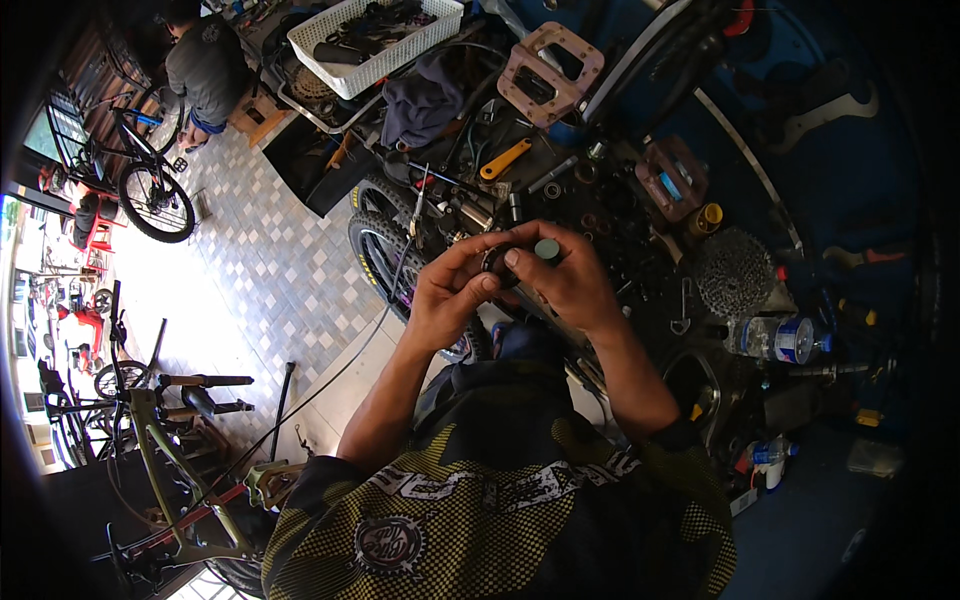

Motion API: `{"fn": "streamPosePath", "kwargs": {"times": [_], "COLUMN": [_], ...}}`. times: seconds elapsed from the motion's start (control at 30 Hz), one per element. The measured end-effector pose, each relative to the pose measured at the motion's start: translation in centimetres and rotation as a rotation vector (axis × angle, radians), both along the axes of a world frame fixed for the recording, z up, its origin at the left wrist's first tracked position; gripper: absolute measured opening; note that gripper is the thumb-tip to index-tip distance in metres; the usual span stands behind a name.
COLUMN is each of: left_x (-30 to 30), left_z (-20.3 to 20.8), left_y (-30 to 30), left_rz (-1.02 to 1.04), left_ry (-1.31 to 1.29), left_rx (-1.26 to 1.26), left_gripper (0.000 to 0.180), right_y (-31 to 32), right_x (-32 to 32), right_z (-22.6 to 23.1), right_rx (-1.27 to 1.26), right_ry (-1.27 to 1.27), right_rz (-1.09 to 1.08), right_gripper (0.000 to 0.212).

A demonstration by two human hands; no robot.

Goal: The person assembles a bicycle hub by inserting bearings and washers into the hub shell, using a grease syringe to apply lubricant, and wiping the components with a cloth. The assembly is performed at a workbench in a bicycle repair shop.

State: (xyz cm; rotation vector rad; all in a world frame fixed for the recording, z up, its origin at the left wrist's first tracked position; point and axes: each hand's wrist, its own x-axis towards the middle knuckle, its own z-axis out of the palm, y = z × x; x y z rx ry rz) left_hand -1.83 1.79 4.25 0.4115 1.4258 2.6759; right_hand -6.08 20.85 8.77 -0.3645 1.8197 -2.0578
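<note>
The left hand and right hand meet, fingers closed on a small dark round part between them; a grey-green disc sits against the right fingers. The part looks light, stiff, perhaps greasy, best held by its rim.

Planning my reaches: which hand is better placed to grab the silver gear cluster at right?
Probably the right hand, nearer the gear cluster than the left hand. Both seem busy with a dark part.
</note>
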Motion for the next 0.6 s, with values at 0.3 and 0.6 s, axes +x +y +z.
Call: {"fn": "streamPosePath", "kwargs": {"times": [0.3,0.6], "left_x": [0.8,0.6], "left_z": [1.8,2.3], "left_y": [0.7,-0.1], "left_rz": [0.175,0.363], "left_ry": [0.005,0.297], "left_rx": [-0.186,-0.746], "left_gripper": [0.046,0.049], "right_y": [-0.9,-0.9], "right_x": [0.5,0.6], "right_z": [1.3,0.4], "right_rx": [-0.103,-0.111], "right_ry": [-0.189,-0.134], "right_rz": [-0.032,-0.054], "right_gripper": [0.024,0.023]}}
